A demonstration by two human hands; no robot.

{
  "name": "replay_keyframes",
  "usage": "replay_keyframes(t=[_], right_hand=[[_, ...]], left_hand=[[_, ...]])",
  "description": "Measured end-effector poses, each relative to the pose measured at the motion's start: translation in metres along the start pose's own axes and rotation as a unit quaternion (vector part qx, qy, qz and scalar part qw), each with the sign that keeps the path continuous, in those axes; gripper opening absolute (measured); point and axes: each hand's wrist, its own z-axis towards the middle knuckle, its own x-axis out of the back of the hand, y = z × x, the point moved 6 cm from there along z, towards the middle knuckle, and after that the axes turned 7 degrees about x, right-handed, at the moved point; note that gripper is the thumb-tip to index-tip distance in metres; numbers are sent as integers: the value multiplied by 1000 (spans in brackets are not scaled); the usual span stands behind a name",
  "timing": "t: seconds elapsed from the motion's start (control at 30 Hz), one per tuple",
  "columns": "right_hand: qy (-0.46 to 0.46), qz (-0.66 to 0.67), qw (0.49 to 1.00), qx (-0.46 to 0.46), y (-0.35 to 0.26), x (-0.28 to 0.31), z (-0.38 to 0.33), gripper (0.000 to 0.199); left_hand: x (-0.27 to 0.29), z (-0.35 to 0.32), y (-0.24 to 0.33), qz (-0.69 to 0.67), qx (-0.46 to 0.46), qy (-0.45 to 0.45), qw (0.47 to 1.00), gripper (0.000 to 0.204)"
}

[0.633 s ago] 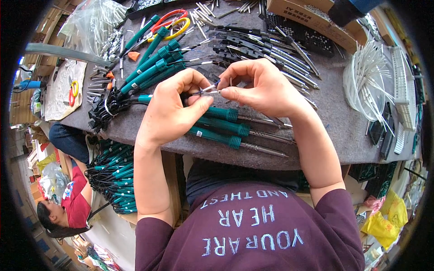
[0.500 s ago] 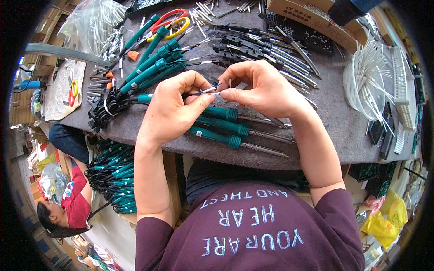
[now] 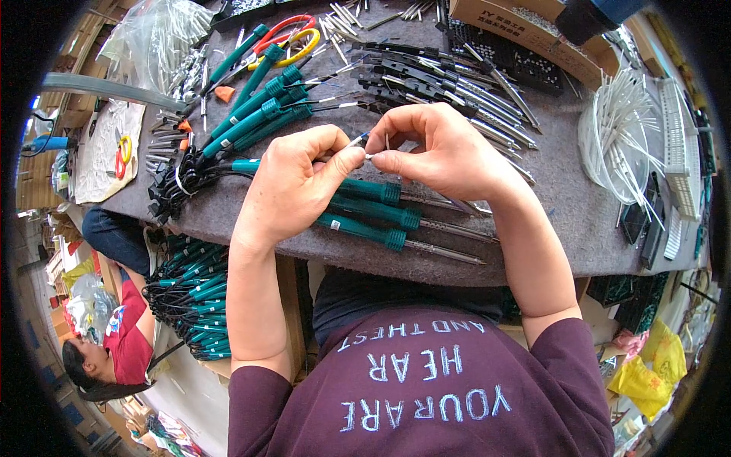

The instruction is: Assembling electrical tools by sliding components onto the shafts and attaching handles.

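Observation:
My left hand (image 3: 293, 183) is closed, pinching thin wires (image 3: 358, 140) with white and blue sleeving between thumb and forefinger. My right hand (image 3: 449, 156) meets it tip to tip, its thumb and forefinger closed on the wires' ends; the exact join is too small to make out. Just below lie several soldering irons (image 3: 369, 231) with green handles and perforated metal barrels. To the left rest more green handles (image 3: 263, 118) with wire leads sticking out. Beyond my hands stand black racks (image 3: 415, 65) of metal barrels (image 3: 506, 126).
Red-and-yellow-handled pliers (image 3: 311, 42) lie at the back. A cardboard box (image 3: 533, 38) stands back right, near a clear bowl (image 3: 609, 171) of white thin tubes. Left hang bundled green irons (image 3: 190, 297) beside a seated person (image 3: 133, 327) in red. Grey cloth (image 3: 548, 221) covers the table.
The wires between my fingertips have shifted slightly, with the blue-and-white end now angled up more steeply. My left fingers have rolled a little; both arms stay almost in place.

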Motion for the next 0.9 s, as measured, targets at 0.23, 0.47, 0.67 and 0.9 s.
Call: replay_keyframes(t=[0.23, 0.47, 0.67, 0.9], right_hand=[[4, -7, 1000, -4, 3, 2, 0, 18], [3, -25, 1000, -14, 4, 1, 0, 22], [4, -8, 1000, -24, 4, 1, 0, 22], [16, 7, 999, -32, 8, 3, 0, 18]], left_hand=[[0, -1, 2, -27, 27, -6, 999, 14], [0, 0, -1, -37, 14, -8, 999, 13], [-1, 0, -4, -22, 15, -14, 1000, 17], [0, 0, -1, -8, 1, 10, 1000, 14]])
